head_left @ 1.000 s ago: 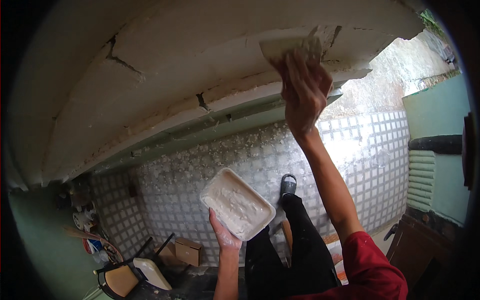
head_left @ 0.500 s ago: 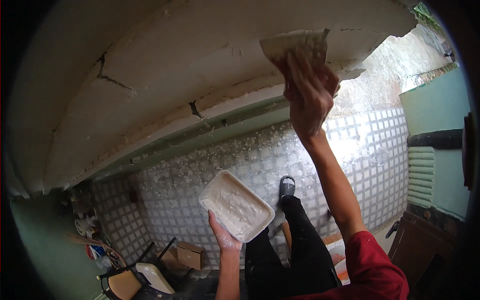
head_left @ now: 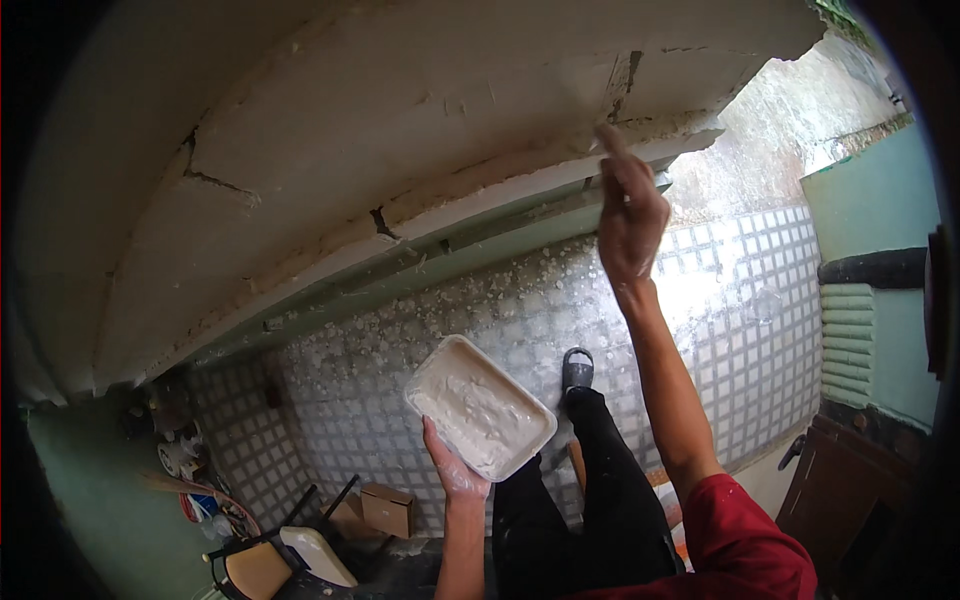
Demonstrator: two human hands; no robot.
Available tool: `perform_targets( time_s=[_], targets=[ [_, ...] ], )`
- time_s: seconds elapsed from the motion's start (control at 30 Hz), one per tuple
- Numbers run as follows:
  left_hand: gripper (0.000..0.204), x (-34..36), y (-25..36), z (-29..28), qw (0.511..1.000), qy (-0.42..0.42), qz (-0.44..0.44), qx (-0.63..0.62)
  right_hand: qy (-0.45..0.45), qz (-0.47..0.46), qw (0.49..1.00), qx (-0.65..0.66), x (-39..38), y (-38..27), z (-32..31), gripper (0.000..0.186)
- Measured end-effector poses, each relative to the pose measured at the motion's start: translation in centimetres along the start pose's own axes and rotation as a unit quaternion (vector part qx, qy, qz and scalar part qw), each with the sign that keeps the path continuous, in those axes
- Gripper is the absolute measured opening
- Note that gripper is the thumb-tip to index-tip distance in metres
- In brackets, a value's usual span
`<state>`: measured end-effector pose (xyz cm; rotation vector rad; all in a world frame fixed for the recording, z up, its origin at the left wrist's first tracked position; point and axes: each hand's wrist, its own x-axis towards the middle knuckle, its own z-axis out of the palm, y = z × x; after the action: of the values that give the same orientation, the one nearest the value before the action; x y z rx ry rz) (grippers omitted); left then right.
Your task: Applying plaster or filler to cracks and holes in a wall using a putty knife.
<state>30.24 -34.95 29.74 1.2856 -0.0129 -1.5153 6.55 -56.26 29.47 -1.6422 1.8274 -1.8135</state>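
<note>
My left hand (head_left: 453, 466) grips the side of a white plastic tray (head_left: 545, 418) filled with smeared, lumpy white paste (head_left: 480, 410). Raised over the floor on the right, my right hand (head_left: 632, 220) has its fingers bent around what looks like the scraper (head_left: 612, 138), now blurred and turned nearly edge-on. Above and left of that hand stretches a pale plastered surface (head_left: 470, 110) with cracks, a gap (head_left: 383, 222) along its broken lower band and a rough dark seam (head_left: 625, 85) near the scraper. White paste marks both hands.
Below is a speckled tiled floor (head_left: 350, 390), where my sandalled foot (head_left: 578, 370) rests. At lower left are cardboard boxes (head_left: 387, 508), a padded chair (head_left: 255, 572) and clutter (head_left: 190, 470). A green wall (head_left: 870, 180) with a dark pipe (head_left: 870, 268) and a brown door (head_left: 840, 470) stand right.
The scraper's broad face, against the surface earlier, has swung away and blurred as my right hand turned and shifted slightly right. The tray stays in my left hand, nearly in place.
</note>
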Motion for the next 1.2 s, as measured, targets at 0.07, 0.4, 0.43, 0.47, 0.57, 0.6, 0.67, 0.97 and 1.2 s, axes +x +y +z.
perform_targets(
  time_s=[0.07, 0.4, 0.43, 0.47, 0.57, 0.6, 0.67, 0.97, 1.2],
  targets=[
    [0.071, -0.1, 0.0, 0.1, 1.0, 0.009, 0.002, 0.001, 0.005, 0.118, 0.993, 0.01, 0.5, -0.3, -0.8, 0.041],
    [0.071, 0.0, 0.0, -1.3, 1.0, 0.008, -0.004, -0.019, 0.085, 0.122, 0.989, -0.009, -2.8, -0.8, 7.8, 0.041],
    [0.072, 0.0, 0.1, -1.5, 1.0, 0.011, -0.003, -0.018, 0.085, 0.123, 0.989, -0.01, -3.0, -1.3, 8.3, 0.041],
    [0.072, 0.0, 0.1, -1.6, 1.0, 0.013, -0.002, -0.016, 0.086, 0.112, 0.989, -0.039, -3.1, -1.7, 8.7, 0.042],
    [0.072, 0.1, 0.3, -2.0, 1.0, 0.016, 0.0, -0.009, 0.091, 0.114, 0.987, -0.072, -3.2, -2.9, 9.1, 0.047],
    [0.072, 0.1, 0.4, -1.8, 1.0, 0.013, -0.002, -0.007, 0.074, 0.119, 0.99, -0.013, -3.2, -3.1, 9.1, 0.048],
    [0.072, 0.0, 0.6, -1.4, 1.0, 0.018, -0.003, 0.002, 0.042, 0.129, 0.988, 0.071, -3.8, -4.8, 9.3, 0.051],
    [0.073, -0.1, 0.5, -0.2, 1.0, 0.016, -0.013, 0.001, -0.04, 0.129, 0.982, 0.131, -5.2, -7.0, 8.6, 0.044],
    [0.071, -0.2, 0.3, -1.2, 1.0, 0.021, -0.001, -0.009, 0.119, -0.103, 0.985, -0.075, -0.1, -5.4, 6.8, 0.035]
  ],
)
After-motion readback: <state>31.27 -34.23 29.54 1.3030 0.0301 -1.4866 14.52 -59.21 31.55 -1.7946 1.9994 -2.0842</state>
